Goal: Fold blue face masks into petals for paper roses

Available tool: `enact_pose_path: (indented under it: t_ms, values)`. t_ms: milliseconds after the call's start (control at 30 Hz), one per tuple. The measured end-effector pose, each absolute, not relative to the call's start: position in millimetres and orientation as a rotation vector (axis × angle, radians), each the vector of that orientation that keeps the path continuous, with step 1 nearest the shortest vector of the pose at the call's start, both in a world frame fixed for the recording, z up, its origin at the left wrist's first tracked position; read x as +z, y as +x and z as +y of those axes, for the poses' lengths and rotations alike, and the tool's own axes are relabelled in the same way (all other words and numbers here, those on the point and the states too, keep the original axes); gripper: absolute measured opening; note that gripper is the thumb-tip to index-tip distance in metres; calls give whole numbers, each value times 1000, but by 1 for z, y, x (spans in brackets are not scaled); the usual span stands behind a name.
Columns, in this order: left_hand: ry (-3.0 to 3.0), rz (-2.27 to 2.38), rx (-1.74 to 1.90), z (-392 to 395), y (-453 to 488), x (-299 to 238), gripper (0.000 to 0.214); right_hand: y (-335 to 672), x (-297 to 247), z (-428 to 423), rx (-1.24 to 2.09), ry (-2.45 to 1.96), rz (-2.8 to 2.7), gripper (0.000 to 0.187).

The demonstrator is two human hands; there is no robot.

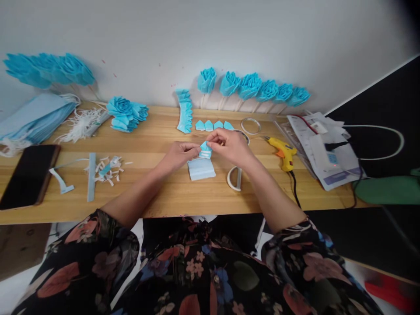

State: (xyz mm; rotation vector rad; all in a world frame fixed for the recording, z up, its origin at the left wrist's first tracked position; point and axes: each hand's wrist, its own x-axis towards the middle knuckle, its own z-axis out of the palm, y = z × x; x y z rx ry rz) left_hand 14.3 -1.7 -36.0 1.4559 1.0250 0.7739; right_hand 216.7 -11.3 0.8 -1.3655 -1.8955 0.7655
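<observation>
Between the fingertips of both hands is a small blue folded petal with a pointed top and white strips across its lower part. My left hand pinches its left edge, and my right hand has hold of the right side near the tip. Just below lies a pale blue pleated piece of mask fabric on the wooden table. Behind my fingers runs a row of several similar folded petals. A roll of tape rests below my right wrist, its far side partly hidden.
Blue fabric roses on sticks lean on the wall. A yellow glue gun and papers are at right. Leftward lie a phone, stacked face masks, white ear loops, scraps and a blue petal strip.
</observation>
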Motion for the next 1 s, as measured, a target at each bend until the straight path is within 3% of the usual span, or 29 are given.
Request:
enact_pose_path:
  t_ms: [167,567,800,1000]
  values:
    - [1425,1050,790,-4,15,-31,22,219,-8,-11,1000,-1265,-1710,24]
    - [1437,1024,782,-5,18,-28,17,213,-24,-20,966,-1173,-1594,32]
    - [1312,1053,1020,0,17,-31,23,213,-27,-26,1153,-1137,-1570,45]
    - [1329,1008,996,-3,18,-29,31,211,-32,-27,1111,-1163,-1628,49]
